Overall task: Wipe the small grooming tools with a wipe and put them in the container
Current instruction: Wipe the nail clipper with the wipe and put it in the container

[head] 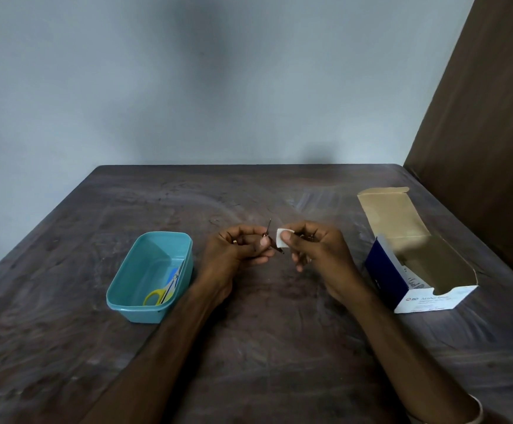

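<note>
Setting: dark brown wooden table (pixel 249 347) with a worn, streaked top, set against a pale grey-blue wall (pixel 188 87); a brown wooden panel (pixel 487 117) stands at the far right.
Container: teal rectangular plastic tub (pixel 126 289) on the table's left side, uncovered, well apart from the hands.
Inside the container: small scissors with yellow handles (pixel 165 290) leaning on the right inner wall, blades pointing away from the viewer; something blue lies beneath them, too unclear to name.
Left hand: left hand (pixel 236 249) raised above the table's middle, fingers curled, thumb and fingertips gripping a thin dark metal grooming tool (pixel 269 238) whose pointed end sticks upward.
Wipe: small white square wipe (pixel 282 238) just right of the tool, touching its lower part.
Right hand: right hand (pixel 319 255) close beside the left, thumb and forefinger pinching the wipe, other fingers curled; something thin and dark shows among them, unclear.
Box: open cardboard box with blue and white sides (pixel 408 289) on the table's right, lid flap folded back, plain brown inside.
</note>
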The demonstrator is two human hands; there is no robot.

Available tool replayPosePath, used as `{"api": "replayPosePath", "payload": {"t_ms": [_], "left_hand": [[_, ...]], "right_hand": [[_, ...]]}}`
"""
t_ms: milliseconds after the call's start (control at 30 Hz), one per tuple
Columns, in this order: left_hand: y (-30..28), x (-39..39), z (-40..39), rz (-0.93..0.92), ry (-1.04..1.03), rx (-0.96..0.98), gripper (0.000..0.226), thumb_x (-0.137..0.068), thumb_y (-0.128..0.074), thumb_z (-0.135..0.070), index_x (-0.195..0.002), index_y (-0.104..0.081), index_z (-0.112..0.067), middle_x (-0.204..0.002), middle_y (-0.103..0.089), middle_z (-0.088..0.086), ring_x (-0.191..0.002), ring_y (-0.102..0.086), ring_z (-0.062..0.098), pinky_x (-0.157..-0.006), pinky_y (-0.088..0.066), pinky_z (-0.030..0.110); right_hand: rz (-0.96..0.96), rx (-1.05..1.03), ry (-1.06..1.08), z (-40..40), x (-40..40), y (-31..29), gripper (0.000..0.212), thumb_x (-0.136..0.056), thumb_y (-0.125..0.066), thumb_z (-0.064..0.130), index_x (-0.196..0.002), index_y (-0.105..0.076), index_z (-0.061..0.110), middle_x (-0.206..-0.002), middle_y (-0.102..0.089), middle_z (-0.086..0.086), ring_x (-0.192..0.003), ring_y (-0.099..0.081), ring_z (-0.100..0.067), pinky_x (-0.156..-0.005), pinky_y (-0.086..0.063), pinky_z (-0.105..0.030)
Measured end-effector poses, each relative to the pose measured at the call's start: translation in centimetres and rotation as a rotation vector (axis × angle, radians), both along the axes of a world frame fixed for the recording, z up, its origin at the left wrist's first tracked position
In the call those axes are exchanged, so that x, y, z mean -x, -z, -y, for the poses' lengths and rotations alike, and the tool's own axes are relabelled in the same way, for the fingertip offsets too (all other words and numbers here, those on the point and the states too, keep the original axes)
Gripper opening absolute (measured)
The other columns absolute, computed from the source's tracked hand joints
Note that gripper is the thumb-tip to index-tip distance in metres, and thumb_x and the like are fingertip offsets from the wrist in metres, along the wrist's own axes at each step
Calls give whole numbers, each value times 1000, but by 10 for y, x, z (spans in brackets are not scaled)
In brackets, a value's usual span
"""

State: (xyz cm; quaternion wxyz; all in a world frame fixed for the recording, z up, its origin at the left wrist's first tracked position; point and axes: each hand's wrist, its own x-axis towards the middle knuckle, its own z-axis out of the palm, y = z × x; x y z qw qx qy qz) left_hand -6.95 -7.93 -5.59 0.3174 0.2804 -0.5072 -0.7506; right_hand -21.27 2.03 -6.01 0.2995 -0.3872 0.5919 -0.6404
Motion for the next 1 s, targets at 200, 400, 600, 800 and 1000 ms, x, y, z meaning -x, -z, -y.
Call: {"api": "replayPosePath", "payload": {"t_ms": [200,400,600,800,1000], "left_hand": [[0,-1,-2,40,-16,39,17,-81,-68,10,-86,-71,-6,-69,-74,6,-63,-72,14,-58,-59,22],[-1,-2,-1,37,6,76,20,-80,-69,12,-82,-71,-8,-70,-74,5,-64,-72,14,-61,-60,24],[-1,-4,0,47,38,137,19,-80,-67,13,-82,-68,-6,-66,-73,2,-63,-70,11,-61,-60,23],[0,-3,0,31,37,155,25,-82,-64,14,-89,-72,-8,-75,-76,5,-69,-74,15,-63,-60,23],[1,-3,-1,43,49,209,24,-81,-66,14,-84,-73,-9,-73,-75,1,-68,-72,12,-62,-60,23]], "right_hand": [[-46,-8,-31,1,-2,0,11,-83,-78,11,-93,-75,12,-79,-69,-11,-57,-51,-21,-45,-42,-30],[-126,-63,-40,-1,-3,0,6,-86,-76,21,-92,-75,19,-67,-62,-5,-47,-46,-7,-42,-34,-27],[-74,-59,-71,-3,-4,-3,14,-89,-72,17,-86,-72,3,-68,-71,-12,-45,-55,-17,-37,-35,-23],[58,-46,-136,-4,-1,-7,8,-88,-69,3,-92,-73,-2,-72,-71,-18,-52,-64,-23,-44,-52,-28],[58,-60,-96,-5,-4,-8,9,-83,-75,6,-83,-70,-2,-67,-69,-19,-48,-64,-22,-45,-54,-28]]}}
